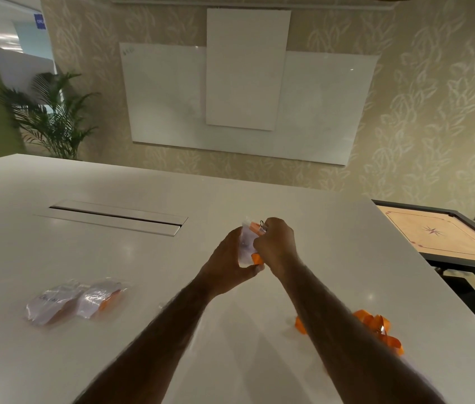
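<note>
Left hand (229,259) is pinching the small clear plastic pouch (243,243) just above the white table (143,258) while right hand (277,244) is gripping the orange ribbon lanyard (256,258) half inside it, so its metal clip (262,224) is risking snagging and tearing the thin mouth.

White table (259,196), flush cable hatch (114,217) set in its far left. Near left: left clear pouch (51,305) and right clear pouch (101,297), flat, side by side, touching. Near right: loose heap of orange lanyards (383,330), partly hidden.

held pouch (244,244) contents unclear, orange lanyards (389,338) partly behind right forearm (332,316)
</note>
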A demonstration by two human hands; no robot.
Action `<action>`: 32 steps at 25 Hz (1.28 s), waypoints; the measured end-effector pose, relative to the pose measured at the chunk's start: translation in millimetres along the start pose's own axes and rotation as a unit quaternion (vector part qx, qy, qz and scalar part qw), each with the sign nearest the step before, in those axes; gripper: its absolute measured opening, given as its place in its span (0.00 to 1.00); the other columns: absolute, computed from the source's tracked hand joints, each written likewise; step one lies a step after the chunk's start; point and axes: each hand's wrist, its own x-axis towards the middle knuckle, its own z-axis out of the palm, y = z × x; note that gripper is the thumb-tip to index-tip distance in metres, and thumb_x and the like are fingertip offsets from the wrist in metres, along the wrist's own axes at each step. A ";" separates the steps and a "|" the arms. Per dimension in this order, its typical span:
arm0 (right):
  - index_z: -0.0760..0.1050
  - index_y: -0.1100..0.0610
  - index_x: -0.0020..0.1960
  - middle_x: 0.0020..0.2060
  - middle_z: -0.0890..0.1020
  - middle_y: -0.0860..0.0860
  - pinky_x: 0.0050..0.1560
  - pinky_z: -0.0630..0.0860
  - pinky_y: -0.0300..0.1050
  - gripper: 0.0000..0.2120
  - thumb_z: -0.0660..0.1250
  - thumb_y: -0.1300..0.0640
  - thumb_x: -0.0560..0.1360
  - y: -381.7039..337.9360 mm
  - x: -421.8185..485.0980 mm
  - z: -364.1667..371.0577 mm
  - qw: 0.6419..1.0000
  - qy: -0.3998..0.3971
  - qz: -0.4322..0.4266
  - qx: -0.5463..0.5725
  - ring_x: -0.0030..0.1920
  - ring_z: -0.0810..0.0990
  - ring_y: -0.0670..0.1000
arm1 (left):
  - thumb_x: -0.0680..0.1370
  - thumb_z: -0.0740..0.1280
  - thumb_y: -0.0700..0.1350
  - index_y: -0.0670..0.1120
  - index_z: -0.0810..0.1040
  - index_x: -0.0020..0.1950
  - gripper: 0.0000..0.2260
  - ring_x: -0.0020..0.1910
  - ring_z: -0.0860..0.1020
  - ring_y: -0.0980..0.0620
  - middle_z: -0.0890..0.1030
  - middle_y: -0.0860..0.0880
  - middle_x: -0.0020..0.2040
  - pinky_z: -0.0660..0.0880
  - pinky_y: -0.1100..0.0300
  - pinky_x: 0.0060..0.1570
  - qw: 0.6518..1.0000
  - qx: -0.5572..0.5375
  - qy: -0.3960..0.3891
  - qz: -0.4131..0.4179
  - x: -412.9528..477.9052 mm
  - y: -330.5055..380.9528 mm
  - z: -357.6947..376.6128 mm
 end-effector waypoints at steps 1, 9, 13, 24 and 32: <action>0.70 0.56 0.41 0.35 0.73 0.47 0.32 0.67 0.39 0.06 0.66 0.65 0.72 0.4 -2.5 1.0 1.000 0.023 -0.017 -0.004 0.36 0.74 0.47 | 0.72 0.75 0.54 0.74 0.65 0.63 0.27 0.61 0.77 0.61 0.76 0.69 0.60 0.75 0.67 0.60 1.000 -0.007 -0.003 0.002 0.7 3.2 -1.2; 0.66 0.56 0.41 0.39 0.76 0.50 0.33 0.66 0.39 0.08 0.61 0.67 0.73 2.8 -20.2 13.1 0.988 0.116 -0.028 0.098 0.36 0.72 0.47 | 0.72 0.76 0.57 0.56 0.69 0.71 0.30 0.66 0.75 0.57 0.76 0.58 0.66 0.75 0.53 0.65 0.999 -0.019 -0.035 -0.019 6.4 2.0 -0.1; 0.71 0.57 0.42 0.37 0.76 0.49 0.31 0.69 0.38 0.08 0.69 0.64 0.69 6.3 -14.4 8.9 0.994 0.045 0.011 0.100 0.36 0.74 0.46 | 0.73 0.75 0.56 0.52 0.71 0.68 0.26 0.62 0.77 0.57 0.78 0.56 0.62 0.77 0.54 0.62 0.999 -0.004 -0.035 -0.008 6.6 -1.5 0.7; 0.77 0.62 0.49 0.44 0.81 0.59 0.31 0.83 0.49 0.11 0.74 0.67 0.68 13.9 -7.7 -2.4 0.962 -0.084 0.152 0.208 0.43 0.83 0.59 | 0.69 0.77 0.64 0.49 0.68 0.70 0.37 0.62 0.78 0.49 0.79 0.53 0.61 0.78 0.46 0.61 0.987 -0.124 -0.075 -0.066 12.1 -13.1 13.1; 0.76 0.60 0.52 0.46 0.81 0.56 0.42 0.85 0.52 0.13 0.77 0.63 0.71 34.0 5.3 -1.3 0.968 -0.028 0.168 0.185 0.46 0.83 0.59 | 0.68 0.76 0.64 0.58 0.74 0.61 0.26 0.56 0.74 0.67 0.77 0.64 0.57 0.75 0.64 0.56 0.998 0.054 -0.009 -0.030 -6.3 -5.9 -1.0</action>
